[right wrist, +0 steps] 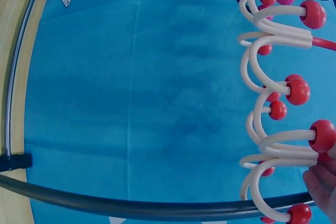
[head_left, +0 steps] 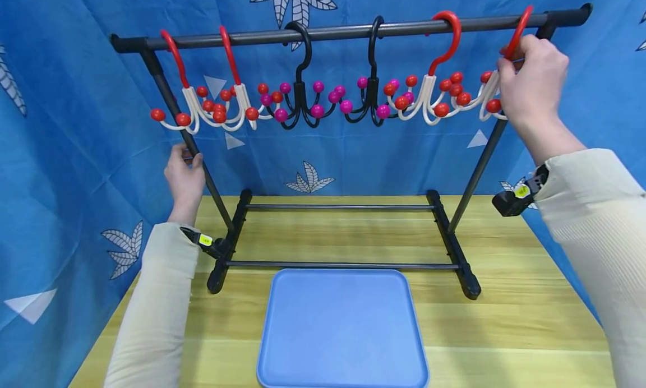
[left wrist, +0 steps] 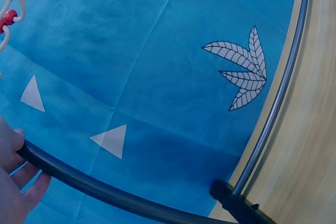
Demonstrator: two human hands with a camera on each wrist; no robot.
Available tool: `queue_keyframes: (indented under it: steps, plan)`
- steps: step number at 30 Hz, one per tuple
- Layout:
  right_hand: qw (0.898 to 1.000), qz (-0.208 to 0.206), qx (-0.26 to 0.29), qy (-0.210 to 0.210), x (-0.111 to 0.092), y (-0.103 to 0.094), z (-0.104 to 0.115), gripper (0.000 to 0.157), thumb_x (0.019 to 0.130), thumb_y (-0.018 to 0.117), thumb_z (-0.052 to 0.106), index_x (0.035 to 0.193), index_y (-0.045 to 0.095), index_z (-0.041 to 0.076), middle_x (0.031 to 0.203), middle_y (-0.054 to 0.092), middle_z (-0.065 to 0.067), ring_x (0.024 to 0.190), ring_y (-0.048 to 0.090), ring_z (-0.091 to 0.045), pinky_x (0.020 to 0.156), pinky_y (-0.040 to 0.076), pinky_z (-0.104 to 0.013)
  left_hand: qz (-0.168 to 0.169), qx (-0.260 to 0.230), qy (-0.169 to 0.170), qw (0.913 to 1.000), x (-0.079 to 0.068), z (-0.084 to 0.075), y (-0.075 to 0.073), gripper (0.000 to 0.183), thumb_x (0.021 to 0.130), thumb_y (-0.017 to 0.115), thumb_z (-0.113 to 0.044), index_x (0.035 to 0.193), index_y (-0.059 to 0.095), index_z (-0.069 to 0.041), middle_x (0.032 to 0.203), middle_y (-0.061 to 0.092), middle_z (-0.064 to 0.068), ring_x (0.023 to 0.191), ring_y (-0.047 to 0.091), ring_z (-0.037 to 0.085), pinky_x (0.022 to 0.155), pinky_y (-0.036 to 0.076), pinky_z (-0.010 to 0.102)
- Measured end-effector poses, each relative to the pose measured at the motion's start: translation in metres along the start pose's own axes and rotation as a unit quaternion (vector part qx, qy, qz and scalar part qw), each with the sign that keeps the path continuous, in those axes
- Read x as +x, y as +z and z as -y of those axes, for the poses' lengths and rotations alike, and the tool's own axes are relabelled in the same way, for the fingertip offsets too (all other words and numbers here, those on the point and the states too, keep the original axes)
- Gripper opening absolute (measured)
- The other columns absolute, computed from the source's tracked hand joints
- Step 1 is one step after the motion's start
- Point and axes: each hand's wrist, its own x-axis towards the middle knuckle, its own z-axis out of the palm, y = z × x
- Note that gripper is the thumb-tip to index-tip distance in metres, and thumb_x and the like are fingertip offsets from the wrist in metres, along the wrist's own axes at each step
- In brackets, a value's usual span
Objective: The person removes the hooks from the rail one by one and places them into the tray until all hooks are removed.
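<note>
A dark metal hanging rack (head_left: pixel 338 36) stands on the table with several multi-prong hook hangers on its top bar. At the bar's right end, my right hand (head_left: pixel 536 79) pinches a white hanger with a red hook (head_left: pixel 520 32); the hook is over the bar. In the right wrist view, my fingertips (right wrist: pixel 321 184) lie at the base of the hook, beside the hanger's white prongs (right wrist: pixel 289 153) with red ball ends. On the other side, my left hand (head_left: pixel 184 175) grips the rack's left post (head_left: pixel 214 189), thumb and fingers around it in the left wrist view.
Two more red-hooked white hangers (head_left: pixel 192 105) hang at the left. Two black hangers (head_left: pixel 300 96) with pink balls are mid-bar, and another red-hooked one (head_left: pixel 429 91) is right of them. A blue tray (head_left: pixel 343 326) lies before the rack's base. Blue patterned cloth (head_left: pixel 353 158) hangs behind.
</note>
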Motion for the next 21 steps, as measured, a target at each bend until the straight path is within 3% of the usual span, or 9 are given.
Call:
queue_keyframes:
  steps: [3, 7, 13, 21]
  plan:
    - [1.000, -0.009, 0.002, -0.004, 0.001, 0.000, 0.001, 0.040, 0.095, 0.039, 0.029, 0.128, 0.050, 0.009, 0.128, 0.050, -0.010, 0.122, 0.045, -0.019, 0.095, 0.044, -0.033, 0.003, 0.000, -0.003, 1.0000, -0.001, 0.001, 0.001, 0.030, 0.093, 0.049, -0.010, 0.121, 0.048, -0.002, 0.113, 0.056, 0.017, 0.103, 0.054, 0.028, 0.088, 0.044, 0.041]
    - [0.999, -0.036, 0.012, -0.013, 0.002, -0.001, 0.003, 0.038, 0.095, 0.041, 0.031, 0.125, 0.054, 0.011, 0.126, 0.052, -0.007, 0.117, 0.050, -0.014, 0.094, 0.043, -0.023, 0.003, -0.005, -0.005, 1.0000, -0.001, 0.001, 0.001, 0.029, 0.093, 0.049, -0.011, 0.121, 0.048, -0.002, 0.114, 0.056, 0.017, 0.104, 0.054, 0.028, 0.088, 0.044, 0.040]
    - [0.996, -0.061, 0.057, -0.007, 0.004, -0.010, 0.006, 0.035, 0.092, 0.044, 0.036, 0.122, 0.057, 0.021, 0.116, 0.052, 0.009, 0.101, 0.053, 0.001, 0.092, 0.040, -0.013, 0.000, -0.007, -0.011, 0.9999, 0.000, -0.001, 0.000, 0.029, 0.093, 0.049, -0.010, 0.121, 0.048, -0.002, 0.114, 0.056, 0.017, 0.105, 0.054, 0.028, 0.090, 0.044, 0.039]
    - [0.992, -0.079, 0.097, -0.016, 0.004, -0.018, 0.008, 0.033, 0.090, 0.048, 0.035, 0.121, 0.055, 0.025, 0.120, 0.057, 0.006, 0.099, 0.053, 0.004, 0.093, 0.038, -0.013, 0.001, -0.008, -0.012, 0.9999, 0.001, 0.001, 0.001, 0.029, 0.093, 0.049, -0.011, 0.121, 0.048, -0.002, 0.114, 0.056, 0.017, 0.104, 0.054, 0.028, 0.090, 0.044, 0.039]
